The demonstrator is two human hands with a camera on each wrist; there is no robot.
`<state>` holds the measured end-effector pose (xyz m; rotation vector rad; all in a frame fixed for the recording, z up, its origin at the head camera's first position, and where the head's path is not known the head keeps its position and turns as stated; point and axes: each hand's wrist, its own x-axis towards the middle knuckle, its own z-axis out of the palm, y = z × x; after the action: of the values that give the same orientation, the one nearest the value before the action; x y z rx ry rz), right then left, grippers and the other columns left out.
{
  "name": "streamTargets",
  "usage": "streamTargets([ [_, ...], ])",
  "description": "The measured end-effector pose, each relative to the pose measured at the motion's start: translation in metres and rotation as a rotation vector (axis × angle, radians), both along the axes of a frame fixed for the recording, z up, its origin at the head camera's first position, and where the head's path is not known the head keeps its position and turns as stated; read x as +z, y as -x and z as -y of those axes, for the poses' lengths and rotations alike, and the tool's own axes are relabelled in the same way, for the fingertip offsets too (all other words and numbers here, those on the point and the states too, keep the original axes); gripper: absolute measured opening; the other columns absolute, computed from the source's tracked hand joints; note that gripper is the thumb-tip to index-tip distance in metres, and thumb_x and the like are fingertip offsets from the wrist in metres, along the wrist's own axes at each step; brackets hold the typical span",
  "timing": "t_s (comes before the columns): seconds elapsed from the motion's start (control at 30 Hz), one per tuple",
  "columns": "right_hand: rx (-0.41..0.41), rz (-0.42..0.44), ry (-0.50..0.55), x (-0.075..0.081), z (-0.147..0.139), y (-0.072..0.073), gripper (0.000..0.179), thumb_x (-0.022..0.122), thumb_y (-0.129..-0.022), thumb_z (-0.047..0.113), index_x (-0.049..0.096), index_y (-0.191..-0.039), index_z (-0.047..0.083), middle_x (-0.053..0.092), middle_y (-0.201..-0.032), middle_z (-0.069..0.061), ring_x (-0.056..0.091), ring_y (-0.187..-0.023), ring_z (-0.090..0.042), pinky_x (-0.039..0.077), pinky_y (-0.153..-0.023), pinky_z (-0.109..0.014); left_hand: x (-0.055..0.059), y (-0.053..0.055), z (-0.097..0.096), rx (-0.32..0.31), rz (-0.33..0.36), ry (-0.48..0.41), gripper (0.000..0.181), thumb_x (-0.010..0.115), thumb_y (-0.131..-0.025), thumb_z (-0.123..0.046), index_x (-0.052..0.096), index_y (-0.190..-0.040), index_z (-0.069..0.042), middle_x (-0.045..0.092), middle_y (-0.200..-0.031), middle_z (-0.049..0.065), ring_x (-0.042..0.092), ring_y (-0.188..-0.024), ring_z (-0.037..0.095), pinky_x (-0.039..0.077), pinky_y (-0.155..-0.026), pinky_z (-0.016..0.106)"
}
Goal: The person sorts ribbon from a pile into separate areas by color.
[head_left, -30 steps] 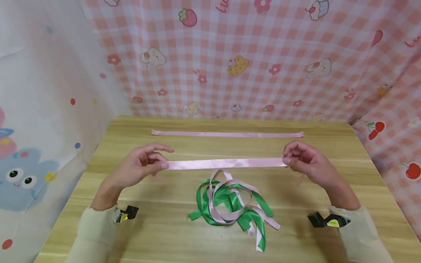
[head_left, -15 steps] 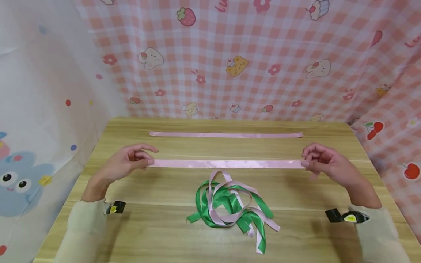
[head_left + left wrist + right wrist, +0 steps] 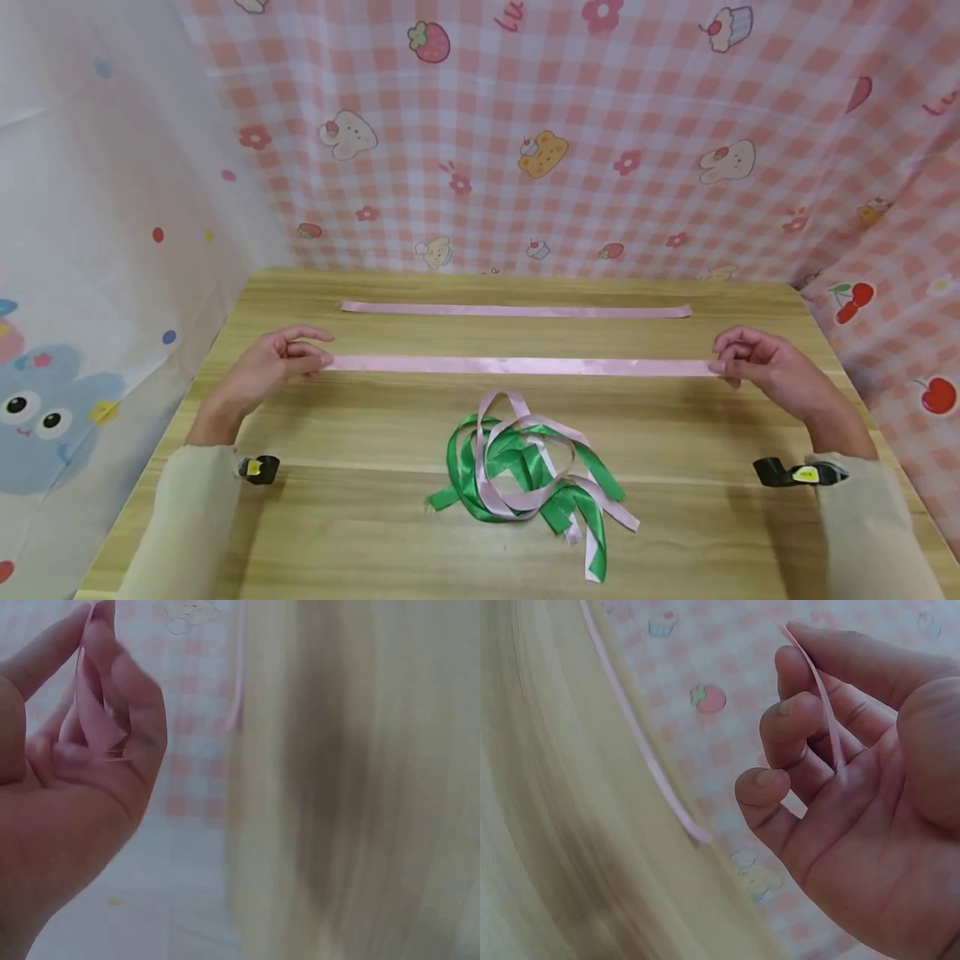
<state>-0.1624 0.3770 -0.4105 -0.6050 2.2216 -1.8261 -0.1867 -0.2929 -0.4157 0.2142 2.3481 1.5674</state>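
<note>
A pink satin ribbon (image 3: pixel 517 366) is stretched straight between both hands, above the table. My left hand (image 3: pixel 273 367) pinches its left end between thumb and finger; in the left wrist view a short pink tail (image 3: pixel 97 724) hangs inside the palm. At the other end my right hand (image 3: pixel 776 371) pinches the ribbon, and its tail (image 3: pixel 830 724) runs down to the palm in the right wrist view. Behind it, a second pink ribbon (image 3: pixel 517 311) lies flat and straight across the table. Nearer the person is a loose tangle of green ribbon (image 3: pixel 465 471) and pink ribbon (image 3: pixel 491 492).
The wood-grain table (image 3: pixel 360 533) backs onto a pink checked curtain (image 3: pixel 480 100). A white printed cloth (image 3: pixel 90 208) hangs on the left. Black wrist cameras (image 3: pixel 258 469) sit at both cuffs.
The hands have moved apart, left hand leftward and right hand rightward, so a longer stretch of pink ribbon shows between them. The back ribbon and the tangle stay put.
</note>
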Motion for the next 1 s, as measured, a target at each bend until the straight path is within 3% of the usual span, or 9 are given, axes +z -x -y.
streamTargets([
  [0.17, -0.042, 0.070, 0.063, -0.012, -0.006, 0.012, 0.010, 0.051, -0.099, -0.008, 0.056, -0.103, 0.000, 0.059, -0.078, -0.001, 0.052, -0.067, -0.016, 0.044, -0.061, -0.029, -0.009, 0.011, 0.003, 0.068, 0.044, 0.045, 0.055, 0.069, -0.094, -0.030, 0.050, -0.135, 0.000, 0.074, -0.094, 0.002, 0.063, -0.084, 0.020, 0.053, -0.081, 0.036],
  [0.37, -0.049, 0.153, 0.217, -0.025, -0.011, 0.024, 0.011, 0.047, -0.101, -0.006, 0.055, -0.107, -0.001, 0.066, -0.088, -0.002, 0.059, -0.074, -0.013, 0.050, -0.066, -0.023, -0.020, 0.026, 0.009, 0.100, 0.072, -0.041, 0.051, 0.066, -0.097, -0.025, 0.049, -0.137, 0.000, 0.074, -0.095, -0.005, 0.064, -0.087, 0.013, 0.054, -0.083, 0.029],
  [0.47, -0.111, 0.191, 0.295, -0.032, -0.011, 0.030, 0.012, 0.049, -0.099, -0.008, 0.056, -0.105, -0.001, 0.070, -0.091, -0.004, 0.065, -0.077, -0.013, 0.055, -0.070, -0.023, -0.025, 0.031, 0.011, 0.139, 0.103, -0.089, 0.052, 0.066, -0.097, -0.024, 0.048, -0.139, 0.000, 0.074, -0.098, -0.007, 0.066, -0.089, 0.011, 0.055, -0.084, 0.027],
  [0.57, -0.226, 0.221, 0.309, -0.040, -0.009, 0.037, 0.010, 0.054, -0.097, -0.008, 0.057, -0.103, 0.001, 0.073, -0.089, -0.003, 0.069, -0.077, -0.012, 0.057, -0.070, -0.024, -0.028, 0.037, 0.008, 0.218, 0.134, -0.083, 0.057, 0.070, -0.094, -0.028, 0.048, -0.139, -0.001, 0.074, -0.094, -0.007, 0.067, -0.085, 0.009, 0.055, -0.081, 0.025],
  [0.67, -0.361, 0.248, 0.276, -0.048, -0.006, 0.044, 0.012, 0.062, -0.094, -0.005, 0.056, -0.101, 0.003, 0.074, -0.083, 0.000, 0.070, -0.072, -0.011, 0.057, -0.064, -0.023, -0.032, 0.043, 0.003, 0.302, 0.159, -0.065, 0.060, 0.072, -0.093, -0.031, 0.049, -0.140, -0.002, 0.073, -0.089, -0.009, 0.068, -0.083, 0.007, 0.056, -0.080, 0.024],
  [0.77, -0.508, 0.259, 0.178, -0.054, -0.001, 0.051, 0.018, 0.068, -0.092, 0.000, 0.053, -0.101, 0.004, 0.073, -0.074, 0.006, 0.067, -0.063, -0.007, 0.054, -0.056, -0.021, -0.036, 0.049, -0.001, 0.350, 0.166, -0.065, 0.058, 0.068, -0.095, -0.029, 0.046, -0.143, -0.003, 0.072, -0.090, -0.011, 0.068, -0.083, 0.006, 0.055, -0.080, 0.023],
  [0.87, -0.631, 0.273, 0.063, -0.059, 0.004, 0.057, 0.024, 0.071, -0.090, 0.005, 0.051, -0.103, 0.004, 0.069, -0.066, 0.011, 0.062, -0.055, -0.003, 0.050, -0.050, -0.019, -0.042, 0.055, -0.004, 0.391, 0.171, -0.132, 0.055, 0.065, -0.097, -0.019, 0.042, -0.144, 0.001, 0.071, -0.089, -0.009, 0.067, -0.080, 0.006, 0.056, -0.079, 0.022],
  [1.0, -0.716, 0.293, 0.015, -0.065, 0.012, 0.065, 0.022, 0.068, -0.092, 0.005, 0.050, -0.105, 0.005, 0.068, -0.064, 0.012, 0.060, -0.052, -0.003, 0.049, -0.048, -0.019, -0.050, 0.062, -0.009, 0.522, 0.205, -0.268, 0.045, 0.067, -0.094, -0.007, 0.049, -0.134, 0.003, 0.071, -0.079, -0.007, 0.066, -0.069, 0.003, 0.056, -0.067, 0.018],
])
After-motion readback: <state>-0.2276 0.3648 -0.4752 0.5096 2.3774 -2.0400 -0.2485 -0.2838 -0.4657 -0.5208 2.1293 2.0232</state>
